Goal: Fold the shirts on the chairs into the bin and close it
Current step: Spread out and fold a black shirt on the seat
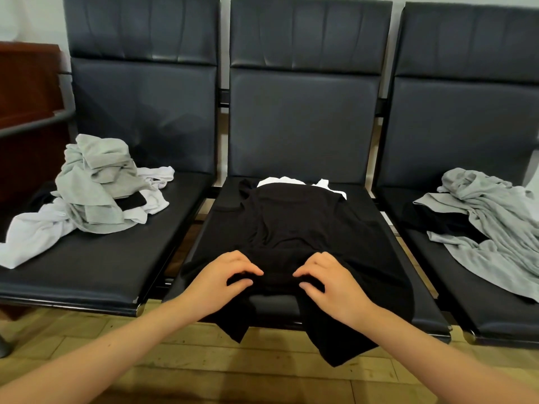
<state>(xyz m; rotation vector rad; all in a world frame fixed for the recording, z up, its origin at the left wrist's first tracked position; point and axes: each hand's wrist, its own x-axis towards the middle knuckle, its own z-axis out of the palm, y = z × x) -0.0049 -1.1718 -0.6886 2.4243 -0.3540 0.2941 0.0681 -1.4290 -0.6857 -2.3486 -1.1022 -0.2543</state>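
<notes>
A black shirt (294, 220) lies spread over the middle chair seat, its near end hanging past the front edge. My left hand (224, 279) and my right hand (326, 282) both pinch a bunched fold of it near the seat's front. A white garment (287, 180) peeks out from under the shirt's far end. A heap of grey and white shirts (93, 188) sits on the left chair. A grey shirt (493, 220) over a black one (440, 221) lies on the right chair. No bin is in view.
Three dark padded chairs (300, 121) stand in a row against the wall. A brown wooden cabinet (26, 91) and a grey armrest (35, 123) are at the left. Wooden floor (262, 371) lies in front of the seats.
</notes>
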